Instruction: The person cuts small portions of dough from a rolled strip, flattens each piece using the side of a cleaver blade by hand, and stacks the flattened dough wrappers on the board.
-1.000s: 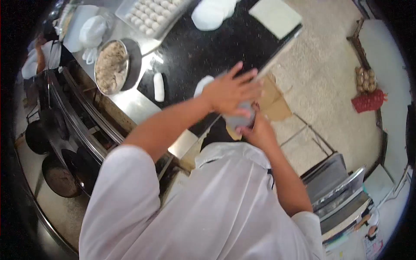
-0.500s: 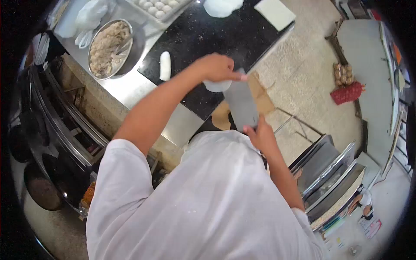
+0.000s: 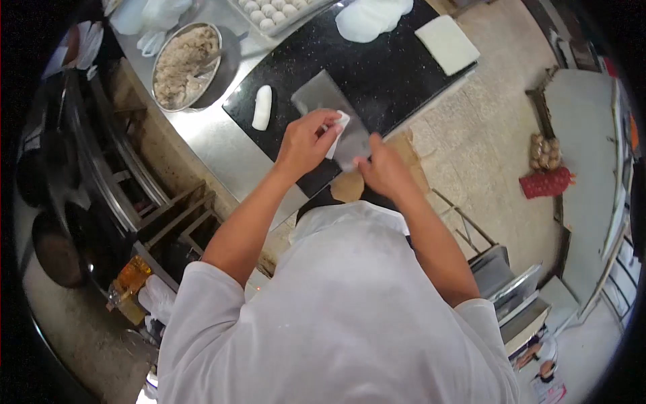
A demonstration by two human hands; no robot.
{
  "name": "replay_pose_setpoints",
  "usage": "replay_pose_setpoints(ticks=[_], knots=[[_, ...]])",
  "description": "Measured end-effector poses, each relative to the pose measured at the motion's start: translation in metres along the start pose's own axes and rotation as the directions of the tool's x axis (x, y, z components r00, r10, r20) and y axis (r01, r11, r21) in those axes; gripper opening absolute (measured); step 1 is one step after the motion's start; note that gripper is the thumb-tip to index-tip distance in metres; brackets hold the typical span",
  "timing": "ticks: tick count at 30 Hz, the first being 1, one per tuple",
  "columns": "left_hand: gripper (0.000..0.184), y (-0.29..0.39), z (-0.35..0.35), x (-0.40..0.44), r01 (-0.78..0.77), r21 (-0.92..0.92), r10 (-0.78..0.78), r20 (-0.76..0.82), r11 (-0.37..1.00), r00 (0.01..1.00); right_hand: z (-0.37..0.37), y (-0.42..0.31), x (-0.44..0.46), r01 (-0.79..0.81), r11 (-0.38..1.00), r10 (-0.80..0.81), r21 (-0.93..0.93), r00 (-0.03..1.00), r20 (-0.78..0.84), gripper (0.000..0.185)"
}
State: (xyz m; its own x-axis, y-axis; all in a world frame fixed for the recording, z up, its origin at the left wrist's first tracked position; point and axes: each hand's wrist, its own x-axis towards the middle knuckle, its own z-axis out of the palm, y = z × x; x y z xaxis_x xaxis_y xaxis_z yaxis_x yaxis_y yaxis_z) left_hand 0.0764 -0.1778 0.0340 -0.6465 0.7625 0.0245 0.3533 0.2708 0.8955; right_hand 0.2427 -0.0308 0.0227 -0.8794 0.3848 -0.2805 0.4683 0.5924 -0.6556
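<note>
My right hand (image 3: 387,170) is closed round the handle of a broad, flat-bladed cleaver (image 3: 354,140). The blade slants up and left over the black worktop. My left hand (image 3: 311,141) pinches a thin white dough wrapper (image 3: 338,137) at the near face of the blade; whether it sticks to the metal I cannot tell. To the left of that hand lies a short white dough roll (image 3: 263,108) on the black board (image 3: 289,71). Farther back sits a pile of thin white round wrappers (image 3: 371,19).
A metal bowl of pale minced filling (image 3: 185,67) stands at the left, a spoon in it. Behind is a tray (image 3: 296,23) with several white balls. A white square pad (image 3: 447,46) lies at the board's right corner. Brown cardboard (image 3: 407,158) is beside the board's edge.
The cleaver has swung left over the board and now tilts up-left. My left hand has come nearer and lower, bringing the wrapper onto the blade's near side. The camera view has shifted slightly.
</note>
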Motion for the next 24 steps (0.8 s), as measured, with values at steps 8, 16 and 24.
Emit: replay_pose_setpoints(ticks=[8,16,24], knots=[[0.032,0.043,-0.001,0.106,0.195,-0.323,-0.252,-0.146,0.926,0.957,-0.066,0.044,-0.033,-0.017,0.995,-0.018,0.101,0.941,0.338,0.036],[0.065,-0.003,-0.002,0.152,0.054,0.348,0.034,-0.241,0.936,0.970,-0.156,0.081,-0.014,0.015,0.932,0.012,0.361,0.997,-0.073,0.025],[0.060,-0.024,-0.049,0.023,0.463,0.670,-0.057,-0.534,0.580,0.844,-0.123,0.114,0.086,-0.196,0.375,0.501,0.906,0.865,-0.021,0.022]])
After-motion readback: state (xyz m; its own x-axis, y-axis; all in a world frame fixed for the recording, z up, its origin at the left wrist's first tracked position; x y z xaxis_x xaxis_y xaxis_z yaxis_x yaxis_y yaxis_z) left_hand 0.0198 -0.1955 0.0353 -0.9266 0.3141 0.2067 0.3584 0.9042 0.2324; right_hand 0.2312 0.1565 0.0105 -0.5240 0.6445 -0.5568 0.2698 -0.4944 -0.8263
